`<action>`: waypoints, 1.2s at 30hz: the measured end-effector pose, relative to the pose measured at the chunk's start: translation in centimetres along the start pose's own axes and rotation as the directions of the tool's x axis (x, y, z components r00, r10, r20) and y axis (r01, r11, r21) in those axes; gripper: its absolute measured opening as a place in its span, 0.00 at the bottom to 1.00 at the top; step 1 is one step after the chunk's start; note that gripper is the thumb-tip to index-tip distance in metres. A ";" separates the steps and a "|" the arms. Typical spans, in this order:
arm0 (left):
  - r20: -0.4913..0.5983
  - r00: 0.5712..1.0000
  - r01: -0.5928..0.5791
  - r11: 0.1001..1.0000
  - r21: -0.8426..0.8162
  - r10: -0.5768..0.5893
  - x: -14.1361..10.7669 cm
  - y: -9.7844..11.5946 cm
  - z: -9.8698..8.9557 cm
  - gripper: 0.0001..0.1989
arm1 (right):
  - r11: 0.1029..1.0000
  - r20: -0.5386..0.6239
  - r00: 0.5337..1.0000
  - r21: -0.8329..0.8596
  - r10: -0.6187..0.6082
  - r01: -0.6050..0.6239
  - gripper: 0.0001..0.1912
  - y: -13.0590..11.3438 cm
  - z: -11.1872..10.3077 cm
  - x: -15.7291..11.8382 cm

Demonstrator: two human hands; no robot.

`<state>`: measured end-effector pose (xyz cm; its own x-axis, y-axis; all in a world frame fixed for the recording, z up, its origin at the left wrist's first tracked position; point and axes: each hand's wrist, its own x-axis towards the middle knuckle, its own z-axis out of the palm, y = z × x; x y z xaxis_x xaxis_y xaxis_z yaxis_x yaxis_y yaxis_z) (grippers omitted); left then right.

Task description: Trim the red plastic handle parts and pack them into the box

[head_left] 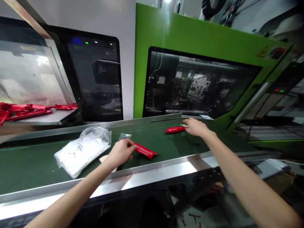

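Observation:
My left hand [122, 152] is closed on one end of a red moulded plastic part [146, 151], whose free end points right, low over the green conveyor belt [163, 144]. My right hand [196, 127] is farther along the belt, fingers closed around the right end of a second red plastic piece [175, 129]. A thin pale tip [184, 125] shows at those fingers; what it belongs to is unclear. Just behind my left hand lies a small clear plastic bag [125, 136]. Partly under my left wrist is a pale flat piece [104, 159].
A white package in clear plastic with handwriting [83, 152] lies on the belt at left. Metal rails [163, 171] edge the belt. Red parts [26, 109] lie on a metal ledge [45, 117] at far left. A green machine [190, 34] with a window stands behind.

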<state>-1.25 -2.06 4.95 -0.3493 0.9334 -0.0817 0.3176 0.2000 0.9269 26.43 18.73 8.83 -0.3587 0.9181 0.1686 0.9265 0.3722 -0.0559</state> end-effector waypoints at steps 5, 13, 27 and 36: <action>-0.034 0.978 -0.174 0.898 0.404 0.205 -2.2 -0.6 -1.8 0.13 | 0.998 0.120 0.992 0.058 -0.033 0.026 0.16 0.4 0.6 1.1; -0.050 0.870 -0.416 0.785 0.459 0.491 -8.1 1.1 -1.6 0.11 | 0.907 -0.260 0.914 0.203 -0.313 0.368 0.12 -2.0 -2.6 -6.4; 0.104 0.964 -0.207 0.938 -0.278 0.243 -18.0 0.7 -3.0 0.16 | 0.272 -0.381 0.516 0.535 -0.767 0.800 0.08 -13.7 -3.2 -20.2; 0.235 0.969 0.194 0.814 -0.548 -0.072 -19.8 -2.5 -2.7 0.16 | 0.287 -0.010 0.634 0.886 -0.773 0.364 0.07 -16.5 0.2 -18.9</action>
<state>2.47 -21.83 5.23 -0.1548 0.9602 -0.2323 -0.2926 0.1800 0.9391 17.88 -4.79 6.42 -0.9428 0.2928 0.1597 0.0345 0.5620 -0.8264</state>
